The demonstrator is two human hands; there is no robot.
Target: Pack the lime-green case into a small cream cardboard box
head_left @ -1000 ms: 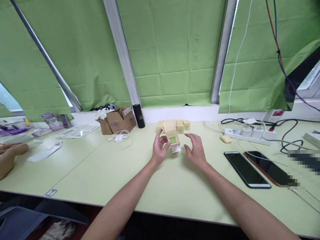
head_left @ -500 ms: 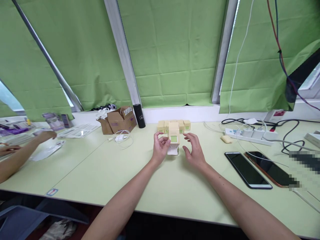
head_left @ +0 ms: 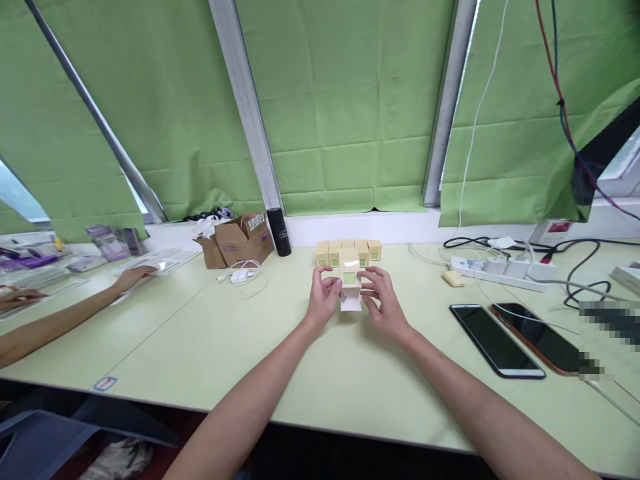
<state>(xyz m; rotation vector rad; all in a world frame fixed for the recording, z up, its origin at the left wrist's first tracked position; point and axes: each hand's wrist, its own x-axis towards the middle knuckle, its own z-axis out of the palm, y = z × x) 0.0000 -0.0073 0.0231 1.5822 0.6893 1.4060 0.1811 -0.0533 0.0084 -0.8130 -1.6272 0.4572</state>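
A small cream box (head_left: 350, 277) with a green label is held over the table between my two hands. A white flap hangs down at its near end. My left hand (head_left: 323, 297) grips the box from the left, thumb at its side. On the right, the fingers of my right hand (head_left: 384, 300) are curled against the opposite side of the box. Just behind stands a row of several similar boxes (head_left: 321, 253) with green labels, partly hidden by the held one.
Two phones (head_left: 497, 341) and a power strip (head_left: 493, 270) with cables lie to the right. An open cardboard box (head_left: 245, 245), a black cylinder (head_left: 279, 232) and a white charger (head_left: 242, 275) are left of centre. Another person's arm (head_left: 75, 317) reaches in at far left.
My right hand has moved left and now touches the box, which has shifted slightly right and tilted. The other person's hand has moved right.
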